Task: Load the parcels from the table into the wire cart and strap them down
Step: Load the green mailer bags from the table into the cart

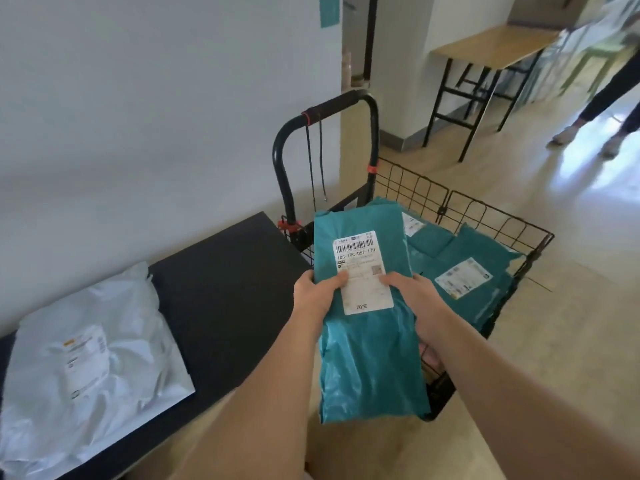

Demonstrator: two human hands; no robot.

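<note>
Teal is being shown by the held parcel and the carted parcels; its white label is being crossed by black bars. Black wire cart, red ties. Silver-white parcel is being contrasted against black table.

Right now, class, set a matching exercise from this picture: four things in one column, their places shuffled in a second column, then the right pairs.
1. teal parcel
2. white parcel
3. black cord
4. wooden table

A. lies on the black table
B. hangs from the cart handle
C. stands by the far wall
D. held by the left hand and right hand

Pairs: 1-D, 2-A, 3-B, 4-C
</note>
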